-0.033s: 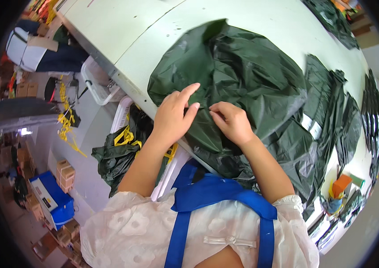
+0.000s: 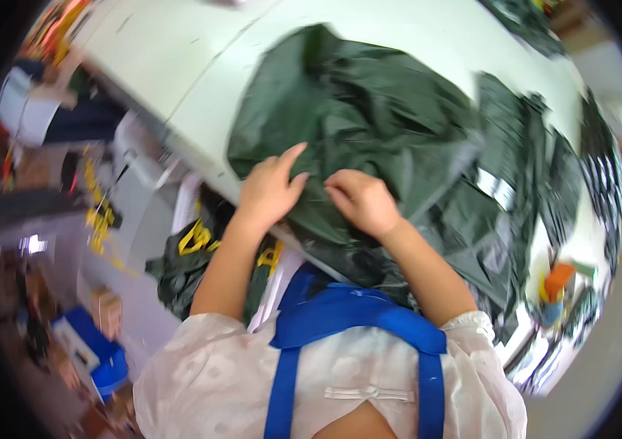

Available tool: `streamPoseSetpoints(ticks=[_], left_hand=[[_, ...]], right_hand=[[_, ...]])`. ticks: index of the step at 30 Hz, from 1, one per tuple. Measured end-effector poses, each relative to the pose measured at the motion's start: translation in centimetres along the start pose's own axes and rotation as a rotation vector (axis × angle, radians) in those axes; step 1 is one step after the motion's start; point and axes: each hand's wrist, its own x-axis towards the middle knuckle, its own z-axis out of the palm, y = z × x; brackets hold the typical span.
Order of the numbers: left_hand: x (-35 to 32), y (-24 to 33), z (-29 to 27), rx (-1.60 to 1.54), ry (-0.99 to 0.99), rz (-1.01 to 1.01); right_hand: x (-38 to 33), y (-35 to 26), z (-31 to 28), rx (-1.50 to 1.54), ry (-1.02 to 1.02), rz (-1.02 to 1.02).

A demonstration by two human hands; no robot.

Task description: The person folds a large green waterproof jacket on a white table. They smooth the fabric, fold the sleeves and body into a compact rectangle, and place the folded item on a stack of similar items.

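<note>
A large piece of dark green, slightly shiny waterproof fabric [image 2: 399, 102] lies crumpled over the white table in front of me. My left hand [image 2: 273, 186] rests at its near left part, thumb and forefinger spread, with nothing seen between them. Close beside it, my right hand [image 2: 363, 201] is curled, its thumb and forefinger pinched at a fold of the same fabric. The exact pinch point is small and blurred. More dark green fabric hangs toward my lap and under my right forearm. A pale reflective strip [image 2: 496, 189] shows on the fabric at the right.
Folded dark green pieces [image 2: 556, 183] lie along the table's right side. An orange object [image 2: 558, 279] stands near the right edge. Left of the table, a crate holds dark fabric with yellow straps [image 2: 195, 238]. Another person [image 2: 47, 110] is at the far left, by a clear plastic bin [image 2: 142, 150].
The whole view has shifted slightly and become more blurred. Both hands keep nearly the same pose on the fabric.
</note>
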Motion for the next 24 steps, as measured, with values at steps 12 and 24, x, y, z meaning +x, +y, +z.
streamPoseSetpoints(ticks=[12,24], left_hand=[[0.3,-7.2,6.6,0.37,0.284,0.223],[0.6,-8.0,8.3,-0.404,0.113,-0.701]], right_hand=[[-35.0,15.9,-25.1,-0.62,1.213,0.963],[-46.5,35.0,-41.5,-0.696,0.894,1.431]])
